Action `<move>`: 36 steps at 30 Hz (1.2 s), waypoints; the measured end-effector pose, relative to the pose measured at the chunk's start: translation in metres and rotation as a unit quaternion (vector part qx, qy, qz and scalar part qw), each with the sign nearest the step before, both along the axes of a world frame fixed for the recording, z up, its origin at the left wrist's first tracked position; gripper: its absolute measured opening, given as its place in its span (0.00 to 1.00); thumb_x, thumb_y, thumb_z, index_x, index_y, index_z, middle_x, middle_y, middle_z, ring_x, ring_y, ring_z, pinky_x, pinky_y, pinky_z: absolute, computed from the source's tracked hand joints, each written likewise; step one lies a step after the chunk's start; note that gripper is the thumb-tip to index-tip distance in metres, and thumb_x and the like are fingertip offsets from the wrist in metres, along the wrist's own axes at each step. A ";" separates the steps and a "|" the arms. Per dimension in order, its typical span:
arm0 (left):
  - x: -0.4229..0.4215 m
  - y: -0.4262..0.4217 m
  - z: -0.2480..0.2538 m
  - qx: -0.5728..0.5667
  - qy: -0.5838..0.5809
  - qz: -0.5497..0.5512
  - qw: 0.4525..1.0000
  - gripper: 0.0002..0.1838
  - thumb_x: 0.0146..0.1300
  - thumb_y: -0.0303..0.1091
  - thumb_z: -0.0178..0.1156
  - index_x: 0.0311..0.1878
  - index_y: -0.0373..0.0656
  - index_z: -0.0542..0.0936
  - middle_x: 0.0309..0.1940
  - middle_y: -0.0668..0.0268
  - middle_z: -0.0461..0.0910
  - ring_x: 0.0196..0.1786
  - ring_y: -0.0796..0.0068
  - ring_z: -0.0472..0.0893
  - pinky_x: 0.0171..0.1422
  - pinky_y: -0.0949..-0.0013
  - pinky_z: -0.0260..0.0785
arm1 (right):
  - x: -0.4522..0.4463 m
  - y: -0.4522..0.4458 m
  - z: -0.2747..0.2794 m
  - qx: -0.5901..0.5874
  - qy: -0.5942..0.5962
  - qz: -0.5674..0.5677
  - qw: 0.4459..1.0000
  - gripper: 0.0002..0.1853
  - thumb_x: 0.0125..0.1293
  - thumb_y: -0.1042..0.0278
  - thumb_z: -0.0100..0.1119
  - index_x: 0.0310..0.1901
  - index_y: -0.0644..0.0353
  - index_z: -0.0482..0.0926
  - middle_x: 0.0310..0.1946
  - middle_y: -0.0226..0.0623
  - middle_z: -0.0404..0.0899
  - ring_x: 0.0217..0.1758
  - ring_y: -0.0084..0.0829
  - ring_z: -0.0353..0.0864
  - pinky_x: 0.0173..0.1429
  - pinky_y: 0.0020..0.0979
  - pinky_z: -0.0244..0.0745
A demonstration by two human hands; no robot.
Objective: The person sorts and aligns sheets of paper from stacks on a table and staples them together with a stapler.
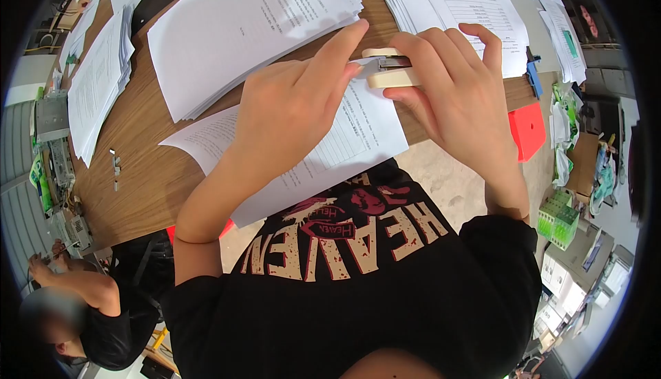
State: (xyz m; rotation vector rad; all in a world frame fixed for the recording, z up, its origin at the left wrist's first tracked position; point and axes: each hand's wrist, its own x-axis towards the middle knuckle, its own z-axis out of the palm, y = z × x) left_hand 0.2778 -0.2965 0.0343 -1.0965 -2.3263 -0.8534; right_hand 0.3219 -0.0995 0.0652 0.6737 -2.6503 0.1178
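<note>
My right hand (451,86) is closed around a small cream stapler (396,79), thumb below and fingers on top. The stapler's jaws are apart and face left, beside the upper edge of a printed sheet (368,121). My left hand (292,103) grips that paper near the same edge, its index finger pointing up toward the stapler and its thumb close to the jaws. The printed paper tilts down toward my lap, and my left hand and forearm hide part of it. Whether it is one sheet or more, I cannot tell.
A thick stack of printed pages (227,41) lies beyond my left hand, another stack (447,7) at upper right. More papers (103,83) and loose staples (116,165) are on the wooden table (151,193) to the left. A red stool (527,131) stands right; another person (96,303) sits lower left.
</note>
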 end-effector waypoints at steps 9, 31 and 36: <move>-0.002 0.000 -0.004 -0.016 0.026 -0.014 0.999 0.25 0.57 0.31 0.64 0.60 0.43 0.73 0.17 0.71 0.74 0.16 0.76 0.72 0.21 0.73 0.63 | -0.005 0.003 0.000 0.019 0.024 0.015 0.999 0.20 0.56 0.48 0.58 0.44 0.54 0.75 0.32 0.25 0.75 0.36 0.27 0.76 0.61 0.43 0.56; -0.020 -0.083 -0.001 -0.211 -0.196 0.067 0.955 0.07 0.58 0.29 0.56 0.40 0.41 0.78 0.30 0.55 0.79 0.32 0.53 0.77 0.37 0.60 0.68 | -0.005 0.039 -0.051 -0.120 -0.109 -0.070 0.984 0.22 0.56 0.49 0.62 0.47 0.54 0.76 0.33 0.32 0.79 0.38 0.35 0.78 0.50 0.39 0.64; -0.015 -0.090 0.011 -0.233 -0.209 0.082 0.946 0.07 0.58 0.28 0.56 0.40 0.43 0.79 0.30 0.57 0.80 0.33 0.54 0.78 0.37 0.59 0.68 | 0.003 0.038 -0.085 -0.101 -0.123 -0.058 0.986 0.28 0.54 0.54 0.65 0.55 0.57 0.74 0.42 0.36 0.74 0.47 0.38 0.73 0.50 0.40 0.65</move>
